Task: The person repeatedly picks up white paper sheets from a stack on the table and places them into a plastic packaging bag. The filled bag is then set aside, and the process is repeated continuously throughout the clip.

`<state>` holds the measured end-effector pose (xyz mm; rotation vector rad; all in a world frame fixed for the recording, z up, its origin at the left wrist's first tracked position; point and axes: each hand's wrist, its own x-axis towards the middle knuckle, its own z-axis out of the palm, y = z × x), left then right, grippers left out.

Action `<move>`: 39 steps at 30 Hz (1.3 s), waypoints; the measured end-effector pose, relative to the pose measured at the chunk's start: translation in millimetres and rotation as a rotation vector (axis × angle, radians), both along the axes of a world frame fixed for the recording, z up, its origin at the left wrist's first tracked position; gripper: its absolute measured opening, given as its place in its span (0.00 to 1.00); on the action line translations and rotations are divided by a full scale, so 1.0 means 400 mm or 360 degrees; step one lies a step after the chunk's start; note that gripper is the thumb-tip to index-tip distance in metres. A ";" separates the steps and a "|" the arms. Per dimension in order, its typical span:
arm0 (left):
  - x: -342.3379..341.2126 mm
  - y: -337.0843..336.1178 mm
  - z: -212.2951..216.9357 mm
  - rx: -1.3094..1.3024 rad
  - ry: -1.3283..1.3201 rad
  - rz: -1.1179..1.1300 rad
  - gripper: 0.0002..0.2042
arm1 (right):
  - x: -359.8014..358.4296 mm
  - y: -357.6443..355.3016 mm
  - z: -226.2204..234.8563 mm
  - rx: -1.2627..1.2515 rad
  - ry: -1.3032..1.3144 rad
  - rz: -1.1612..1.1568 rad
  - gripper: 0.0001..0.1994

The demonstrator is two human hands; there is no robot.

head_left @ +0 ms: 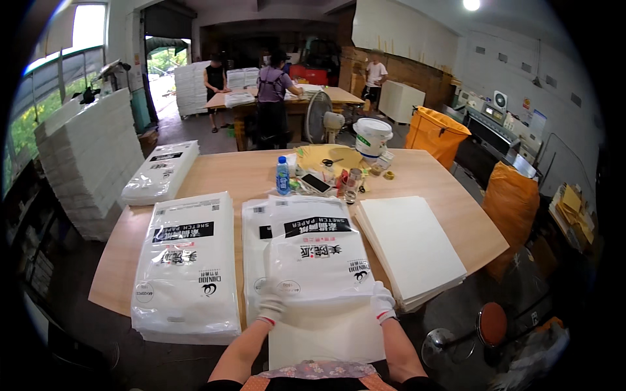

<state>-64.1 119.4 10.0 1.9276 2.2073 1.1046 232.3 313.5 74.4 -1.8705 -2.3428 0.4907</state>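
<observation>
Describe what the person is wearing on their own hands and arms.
Both hands wear white knitted work gloves with a thin red band at the cuff: the left hand and the right hand. The forearms are bare, with no sleeves in view. At the lower edge of the picture a floral-patterned garment with an orange trim shows.

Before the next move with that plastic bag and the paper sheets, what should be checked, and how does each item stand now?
1. Left hand on the bag's near edge: ok, gloved fingers rest on it.
2. Right hand on the same edge: ok.
3. Paper stack partly inside the bag: ok, its near end sticks out.
4. Grip pinched shut: cannot tell.
5. Loose sheet pile apart from the bag: ok, it lies to the right.
6. Packed bag pile out of the way: ok, to the left.
</observation>
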 end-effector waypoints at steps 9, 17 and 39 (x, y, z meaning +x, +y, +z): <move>0.165 -0.397 0.237 -0.0511 -0.1404 0.0321 0.15 | 0.268 -0.318 0.070 0.0042 0.0215 0.1092 0.15; 0.233 -0.469 -0.017 -0.0141 -0.1080 0.0676 0.10 | 0.290 -0.318 -0.038 0.0208 0.0457 0.0897 0.19; -0.392 -0.753 0.320 0.1907 -0.0775 0.1134 0.11 | -0.570 -0.545 -0.038 -0.2632 0.2162 0.0843 0.16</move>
